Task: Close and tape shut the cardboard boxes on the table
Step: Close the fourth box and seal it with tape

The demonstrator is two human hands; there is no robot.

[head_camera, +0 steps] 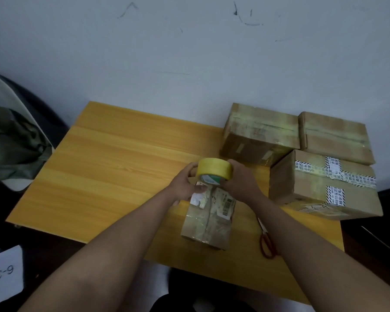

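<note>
**Tape roll held over small box, both hands on it**

Roll of yellow tape [214,171] — a squat ring, matte yellow outer band, green-and-white printed core label facing the camera — is held just above the far end of the small cardboard box [208,218]. Left hand [186,184] has its fingers curled round the roll's left side, thumb near the lower edge. Right hand [240,180] grips the right side, fingers wrapped over the rim. Whether a free strip of tape has been drawn off cannot be told.

The small box lies near the front middle of the table [113,167], long axis running away from the person. Its top is glossy with clear film, crinkled, and carries a white barcode label plus torn paper scraps at the far end.

Red-handled scissors [267,243] lie flat on the table just right of the small box, partly under the right forearm.

Three larger boxes are grouped at the table's right rear: back-left box [260,131] and back-right box [334,136], both plain brown with shiny tape along the top seam; front-right box [324,183] bears white tape with black hatching and print.

Tabletop — smooth yellow wood-grain laminate, rectangular. A white card marked "6-3" [5,272] sits lower left, off the table.
</note>
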